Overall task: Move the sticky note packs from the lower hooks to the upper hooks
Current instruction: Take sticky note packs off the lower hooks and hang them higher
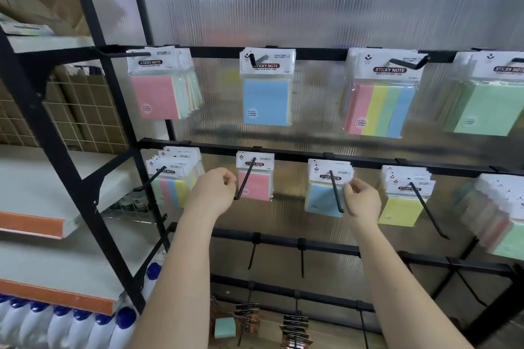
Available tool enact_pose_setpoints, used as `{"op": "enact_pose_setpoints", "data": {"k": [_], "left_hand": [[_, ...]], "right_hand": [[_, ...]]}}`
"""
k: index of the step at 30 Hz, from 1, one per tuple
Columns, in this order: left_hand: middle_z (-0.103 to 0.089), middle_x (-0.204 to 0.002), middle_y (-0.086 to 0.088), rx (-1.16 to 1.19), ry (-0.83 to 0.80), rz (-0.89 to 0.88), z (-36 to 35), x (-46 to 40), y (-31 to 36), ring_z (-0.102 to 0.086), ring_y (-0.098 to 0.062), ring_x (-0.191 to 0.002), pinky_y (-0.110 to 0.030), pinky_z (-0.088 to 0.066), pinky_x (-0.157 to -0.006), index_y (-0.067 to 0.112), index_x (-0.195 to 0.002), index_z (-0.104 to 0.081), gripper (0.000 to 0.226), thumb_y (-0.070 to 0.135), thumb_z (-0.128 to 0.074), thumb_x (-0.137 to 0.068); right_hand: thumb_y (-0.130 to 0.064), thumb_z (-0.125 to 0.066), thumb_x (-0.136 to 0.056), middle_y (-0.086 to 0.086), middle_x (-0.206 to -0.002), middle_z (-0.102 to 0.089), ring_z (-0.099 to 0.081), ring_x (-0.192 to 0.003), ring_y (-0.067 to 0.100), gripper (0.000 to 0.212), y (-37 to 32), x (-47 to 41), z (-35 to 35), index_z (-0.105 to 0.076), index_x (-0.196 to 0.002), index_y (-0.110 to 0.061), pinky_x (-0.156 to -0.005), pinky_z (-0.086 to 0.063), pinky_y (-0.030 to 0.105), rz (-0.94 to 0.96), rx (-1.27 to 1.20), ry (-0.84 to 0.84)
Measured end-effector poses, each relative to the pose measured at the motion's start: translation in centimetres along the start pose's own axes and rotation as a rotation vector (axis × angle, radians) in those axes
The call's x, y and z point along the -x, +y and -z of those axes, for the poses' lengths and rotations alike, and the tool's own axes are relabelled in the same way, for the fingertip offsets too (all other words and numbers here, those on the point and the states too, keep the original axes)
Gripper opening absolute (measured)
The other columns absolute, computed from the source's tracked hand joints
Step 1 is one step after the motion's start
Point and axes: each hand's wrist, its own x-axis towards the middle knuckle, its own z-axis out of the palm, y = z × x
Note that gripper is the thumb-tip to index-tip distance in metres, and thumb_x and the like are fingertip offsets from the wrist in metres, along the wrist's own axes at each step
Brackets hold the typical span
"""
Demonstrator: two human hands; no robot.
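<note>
On lower hooks (246, 178), seemingly pastel packs (255, 180)

Bright, even light through the ribbed panel (312, 3) (edges bowed, blurred).

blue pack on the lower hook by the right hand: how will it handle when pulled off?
The blue pack is probably light: it hangs from a punched header card. Its clear sleeve looks glossy, so likely slippery. It may swing on the black hook as the right hand draws it forward.
</note>
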Motion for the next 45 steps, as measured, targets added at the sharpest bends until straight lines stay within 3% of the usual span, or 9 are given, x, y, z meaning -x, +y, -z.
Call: {"op": "enact_pose_setpoints", "data": {"k": [3, 10, 13, 15, 23, 31, 38, 41, 45], "left_hand": [[-0.055, -0.096, 0.006, -0.011, 0.0, -0.01, 0.0, 0.0, 0.1, -0.052, -0.014, -0.085, -0.028, -0.04, -0.072, 0.025, -0.102, -0.058, 0.019, 0.02, -0.041, -0.098], [-0.054, -0.097, 0.006, -0.011, -0.009, -0.01, 0.0, -0.4, -0.2, -0.051, -0.012, -0.084, -0.026, -0.039, -0.07, 0.023, -0.105, -0.059, 0.019, 0.019, -0.041, -0.098], [-0.055, -0.097, 0.005, -0.001, -0.01, -0.02, -0.2, -0.5, -0.4, -0.052, -0.013, -0.087, -0.028, -0.04, -0.072, 0.024, -0.102, -0.059, 0.018, 0.019, -0.042, -0.098], [-0.055, -0.096, 0.006, -0.001, -0.006, -0.037, -0.3, -0.6, -0.3, -0.052, -0.013, -0.087, -0.027, -0.039, -0.072, 0.024, -0.102, -0.059, 0.018, 0.02, -0.043, -0.098], [-0.057, -0.098, 0.005, -0.004, -0.009, -0.071, -0.8, -1.7, -0.4, -0.052, -0.011, -0.082, -0.021, -0.036, -0.06, 0.022, -0.105, -0.06, 0.019, 0.019, -0.042, -0.098], [-0.061, -0.118, -0.004, 0.068, -0.073, -0.037, -2.1, -4.0, -0.4, -0.054, -0.019, -0.098, -0.029, -0.041, -0.081, 0.012, -0.119, -0.059, 0.029, 0.02, -0.043, -0.097], [-0.056, -0.077, 0.002, 0.106, -0.178, -0.008, -3.2, -7.3, 0.3, -0.053, -0.023, -0.083, -0.027, -0.039, -0.063, 0.012, -0.092, -0.058, 0.01, 0.016, -0.049, -0.091], [-0.064, -0.095, -0.006, 0.148, -0.19, 0.017, -3.8, -8.0, 0.0, -0.06, -0.027, -0.091, -0.031, -0.044, -0.074, 0.009, -0.102, -0.061, 0.018, 0.02, -0.054, -0.09], [-0.064, -0.103, -0.012, 0.223, -0.1, 0.028, -4.3, -8.0, -0.4, -0.058, -0.029, -0.092, -0.029, -0.04, -0.071, 0.003, -0.109, -0.06, 0.024, 0.015, -0.053, -0.09]], "right_hand": [[-0.017, -0.051, -0.096, 0.011, -0.12, -0.064, -0.057, -0.111, 0.027, 0.031, 0.4, 0.5, -0.3, -0.06, -0.122, -0.002, -0.088, -0.039, 0.028, -0.018, -0.026, 0.054], [-0.019, -0.055, -0.094, 0.001, -0.083, -0.053, -0.049, -0.079, 0.017, 0.007, 0.2, 1.2, -0.6, -0.05, -0.093, -0.014, -0.071, -0.039, 0.03, -0.041, -0.122, 0.01], [-0.018, -0.049, -0.096, 0.003, -0.058, -0.037, -0.03, -0.055, 0.014, 0.033, 0.0, 1.4, -0.3, -0.042, -0.065, -0.009, -0.053, -0.024, 0.028, -0.03, -0.106, -0.066], [-0.018, -0.048, -0.097, 0.002, -0.053, -0.03, -0.024, -0.052, 0.015, 0.043, -0.3, 1.9, 0.1, -0.034, -0.057, -0.012, -0.052, -0.018, 0.029, -0.035, -0.097, -0.064], [-0.014, -0.041, -0.094, 0.001, -0.056, -0.028, -0.024, -0.053, 0.017, 0.037, -1.6, 4.6, 2.2, -0.029, -0.059, -0.014, -0.052, -0.018, 0.028, -0.031, -0.059, -0.057], [-0.013, -0.038, -0.093, 0.0, -0.057, -0.035, -0.031, -0.052, 0.016, 0.034, -3.1, 7.1, 4.6, -0.032, -0.06, -0.015, -0.049, -0.02, 0.029, 0.023, 0.198, -0.064], [-0.015, -0.038, -0.093, 0.009, -0.069, -0.046, -0.037, -0.056, 0.019, 0.023, -4.3, 8.6, 6.3, -0.047, -0.074, -0.005, -0.051, -0.026, 0.029, 0.05, 0.278, -0.08], [-0.016, -0.039, -0.093, 0.007, -0.067, -0.043, -0.035, -0.055, 0.018, 0.025, -4.9, 9.0, 7.1, -0.044, -0.072, -0.004, -0.051, -0.025, 0.03, 0.052, 0.226, -0.044], [-0.015, -0.039, -0.092, 0.004, -0.062, -0.038, -0.031, -0.055, 0.017, 0.026, -5.5, 9.3, 8.0, -0.033, -0.067, -0.011, -0.051, -0.022, 0.03, 0.068, 0.181, 0.015]]}}
